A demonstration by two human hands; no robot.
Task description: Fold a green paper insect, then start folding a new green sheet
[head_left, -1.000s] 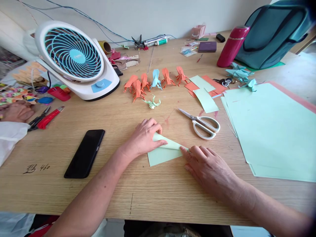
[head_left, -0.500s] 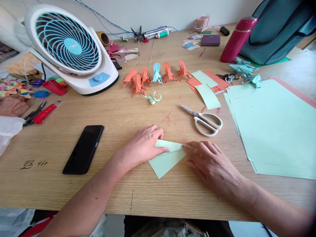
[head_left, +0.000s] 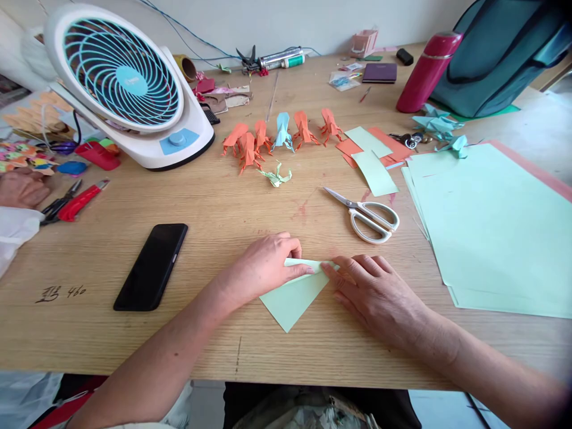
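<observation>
A pale green sheet of paper [head_left: 292,301] lies on the table in front of me, one corner pointing toward me and its far edge folded over. My left hand [head_left: 272,262] grips the folded edge from the left, thumb on top and fingers curled behind. At the right end of the fold, my right hand [head_left: 370,286] pinches the paper between thumb and fingers. White-handled scissors [head_left: 364,217] rest just beyond my right hand. Farther back stand several orange folded paper figures [head_left: 248,149], a blue one [head_left: 283,131] and a pale green one [head_left: 276,176].
A black phone [head_left: 152,267] lies left, near a fan [head_left: 129,89]. At right are large green sheets [head_left: 491,232], cut paper strips [head_left: 375,173], a pink bottle [head_left: 429,71] and a teal bag [head_left: 496,59]. Another person's hand [head_left: 22,187] rests at far left beside a red-handled cutter [head_left: 80,201].
My right hand has shifted left along the fold, and my left hand has slid slightly right. The fold at the far edge looks narrower and the near corner sits a little lower.
</observation>
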